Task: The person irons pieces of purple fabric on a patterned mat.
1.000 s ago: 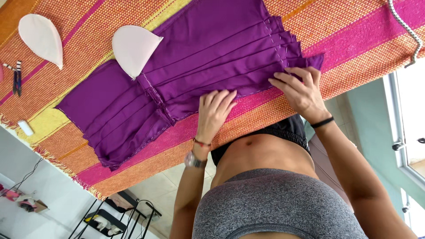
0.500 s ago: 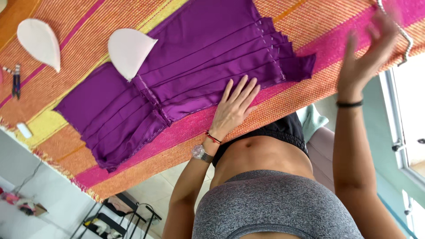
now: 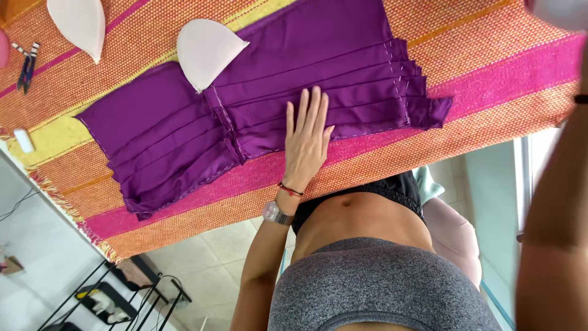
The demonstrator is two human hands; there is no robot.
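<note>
My purple work lies on a woven orange tablecloth [image 3: 490, 67] striped pink and yellow, fringed at its far corner. 2 white teardrop-shaped foam cups rest on it: 1 [image 3: 205, 52] touching the cloth's upper edge, 1 [image 3: 78, 21] well apart. Small thread snips [image 3: 27, 64] lie near that second cup. A black wire shelf [image 3: 116, 294] stands on the tiled floor.

1. The left hand [image 3: 308, 136] lies flat, palm down, with its fingers [image 3: 304, 105] straight and held close together, pointing away from the body; the thumb sits slightly apart.
2. The left wrist is straight, and the forearm runs back from it toward the torso with the elbow bent.
3. The right forearm [image 3: 554, 214] is raised close to the camera at the right edge, upright and blurred.
4. The right hand is cut off at the top edge, so its pose cannot be told.
</note>
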